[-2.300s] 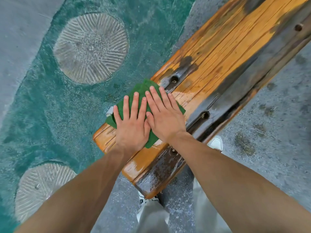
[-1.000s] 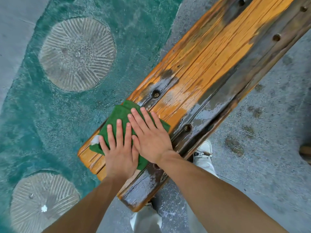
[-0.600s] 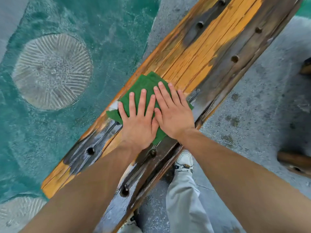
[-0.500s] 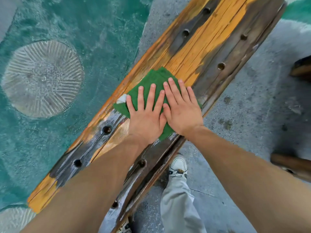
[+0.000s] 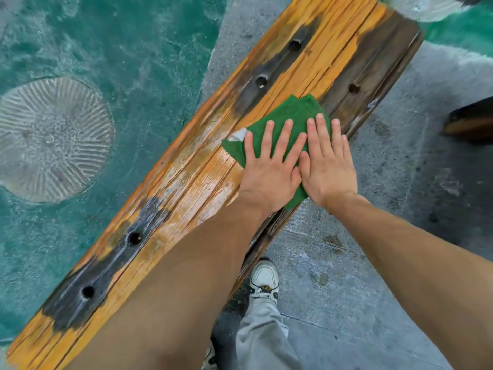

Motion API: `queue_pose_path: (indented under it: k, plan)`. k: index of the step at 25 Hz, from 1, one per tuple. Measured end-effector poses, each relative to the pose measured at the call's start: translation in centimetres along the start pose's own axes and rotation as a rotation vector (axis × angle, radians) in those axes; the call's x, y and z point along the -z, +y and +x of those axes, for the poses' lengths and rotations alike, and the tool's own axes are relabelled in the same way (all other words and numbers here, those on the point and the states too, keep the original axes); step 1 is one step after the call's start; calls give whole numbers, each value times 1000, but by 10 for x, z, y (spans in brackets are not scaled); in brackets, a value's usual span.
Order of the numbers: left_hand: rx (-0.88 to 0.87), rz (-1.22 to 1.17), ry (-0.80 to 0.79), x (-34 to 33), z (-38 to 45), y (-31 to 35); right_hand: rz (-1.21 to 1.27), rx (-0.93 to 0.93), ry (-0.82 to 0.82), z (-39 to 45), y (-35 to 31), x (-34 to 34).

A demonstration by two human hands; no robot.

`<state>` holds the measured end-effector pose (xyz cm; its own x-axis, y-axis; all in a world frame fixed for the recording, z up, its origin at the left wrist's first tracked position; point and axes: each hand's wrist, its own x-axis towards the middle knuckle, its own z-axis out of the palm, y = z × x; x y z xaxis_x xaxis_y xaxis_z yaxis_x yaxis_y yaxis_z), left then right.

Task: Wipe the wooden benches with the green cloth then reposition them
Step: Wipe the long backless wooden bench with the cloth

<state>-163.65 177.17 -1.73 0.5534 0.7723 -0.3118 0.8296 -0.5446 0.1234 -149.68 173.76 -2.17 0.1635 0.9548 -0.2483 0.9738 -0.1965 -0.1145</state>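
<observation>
A long wooden bench [image 5: 202, 166] of orange, worn planks with dark stains and bolt holes runs diagonally from lower left to upper right. A folded green cloth [image 5: 288, 113] lies flat on its top near the right-hand edge. My left hand [image 5: 269, 169] and my right hand [image 5: 328, 164] press down on the cloth side by side, palms flat, fingers spread and pointing up the bench. The wood behind my hands looks wet and shiny. My left forearm covers the bench's near edge.
Teal painted ground with a ribbed round concrete disc [image 5: 50, 137] lies left of the bench. Grey concrete [image 5: 400, 236] is on the right, where my shoe [image 5: 264, 281] and trouser leg stand. The end of another wooden bench [image 5: 472, 121] shows at the right edge.
Both hands have slid the cloth along the bench from its near end toward the far end, leaving a wet streak. The second bench's end has come into view on the right.
</observation>
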Motion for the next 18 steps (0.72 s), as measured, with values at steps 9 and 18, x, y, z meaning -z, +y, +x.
queue_pose_path:
  k: [9,18]
  plan:
    - [8,0,85,-26,-81,-72,15,7,-37,-41,-97,-18]
    - [259,-30,18,-62,-246,-150,26,343,-265,-117,-235,-34]
